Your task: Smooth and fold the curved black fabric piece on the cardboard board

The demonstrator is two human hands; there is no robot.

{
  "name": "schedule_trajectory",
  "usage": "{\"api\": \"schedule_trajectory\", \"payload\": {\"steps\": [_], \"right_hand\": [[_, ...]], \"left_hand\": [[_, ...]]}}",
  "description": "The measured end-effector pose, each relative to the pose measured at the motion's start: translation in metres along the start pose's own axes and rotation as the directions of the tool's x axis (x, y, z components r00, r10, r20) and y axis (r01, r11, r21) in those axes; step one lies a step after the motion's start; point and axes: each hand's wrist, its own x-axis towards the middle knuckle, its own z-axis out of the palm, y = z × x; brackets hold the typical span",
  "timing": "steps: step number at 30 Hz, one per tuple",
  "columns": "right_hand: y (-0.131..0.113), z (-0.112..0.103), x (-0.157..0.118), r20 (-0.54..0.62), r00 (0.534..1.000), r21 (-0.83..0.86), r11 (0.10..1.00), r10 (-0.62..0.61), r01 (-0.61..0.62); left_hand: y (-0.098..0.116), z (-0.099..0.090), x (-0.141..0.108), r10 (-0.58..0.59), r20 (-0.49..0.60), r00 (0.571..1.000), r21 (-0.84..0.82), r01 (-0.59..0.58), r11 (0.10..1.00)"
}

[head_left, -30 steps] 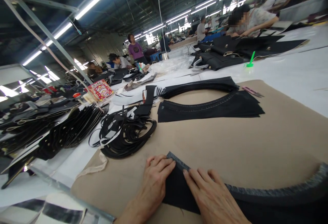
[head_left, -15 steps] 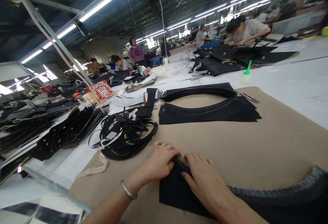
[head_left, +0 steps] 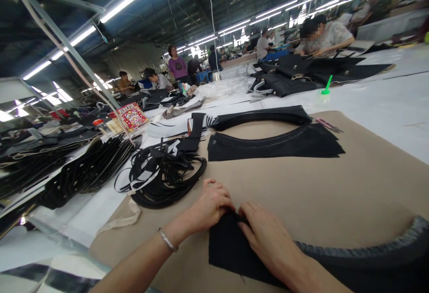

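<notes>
A black fabric piece (head_left: 231, 248) with a curved, puckered edge lies on the brown board (head_left: 375, 181) in front of me. My left hand (head_left: 212, 206) pinches the edge at the fabric's left corner, fingers curled. Close beside it, my right hand (head_left: 263, 232) grips the same edge between thumb and fingers, its wrist lying over the fabric. Just where the fingertips meet the edge is partly hidden. Farther up the board lies a stack of similar black curved pieces (head_left: 271, 148), and to its left a coiled bundle of black strips (head_left: 167, 186).
Small pink-handled snips (head_left: 328, 125) lie by the stack. A bottle with a green nozzle (head_left: 326, 86) stands on the white table behind. Folded black pieces (head_left: 87, 172) fill the left side, crossed by a slanting metal pole (head_left: 67, 47). A co-worker (head_left: 326, 36) bends over the far table.
My fingers have worked along the fabric's edge; the raised, folded strip between my hands has been pressed down. My right hand has shifted slightly left.
</notes>
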Motion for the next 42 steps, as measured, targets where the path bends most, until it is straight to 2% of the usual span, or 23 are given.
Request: {"api": "schedule_trajectory", "payload": {"steps": [7, 13, 19, 24, 28, 30, 35, 42], "right_hand": [[0.007, 0.009, -0.005, -0.026, 0.996, 0.060, 0.995, -0.085, 0.086], [0.015, 0.023, -0.010, -0.077, 0.983, 0.097, 0.980, -0.166, 0.173], [0.016, 0.026, -0.011, -0.086, 0.975, 0.084, 0.973, -0.206, 0.213], [0.017, 0.027, -0.012, -0.063, 0.966, 0.061, 0.965, -0.251, 0.255], [0.016, 0.028, -0.011, -0.072, 0.963, 0.058, 0.962, -0.261, 0.265], [0.015, 0.028, -0.010, -0.068, 0.964, 0.052, 0.964, -0.259, 0.262], [0.013, 0.030, -0.009, -0.055, 0.972, 0.001, 0.974, -0.227, 0.228], [0.008, 0.019, -0.008, 0.017, 0.980, -0.113, 0.973, -0.198, 0.199]], "left_hand": [[-0.009, 0.006, -0.009, 0.128, -0.090, 0.988, 0.083, -0.121, 0.989], [-0.012, 0.009, -0.014, 0.212, -0.099, 0.972, 0.201, -0.190, 0.961], [-0.012, 0.010, -0.021, 0.252, -0.112, 0.961, 0.247, -0.219, 0.944], [-0.011, 0.011, -0.025, 0.228, -0.172, 0.958, 0.249, -0.182, 0.951], [-0.007, 0.017, -0.035, 0.134, -0.307, 0.942, 0.169, -0.085, 0.982], [-0.004, 0.024, -0.043, 0.091, -0.335, 0.938, 0.135, -0.048, 0.990], [0.002, 0.036, -0.058, 0.027, -0.250, 0.968, 0.118, 0.003, 0.993], [0.006, 0.040, -0.060, 0.020, -0.278, 0.960, 0.125, 0.016, 0.992]]}}
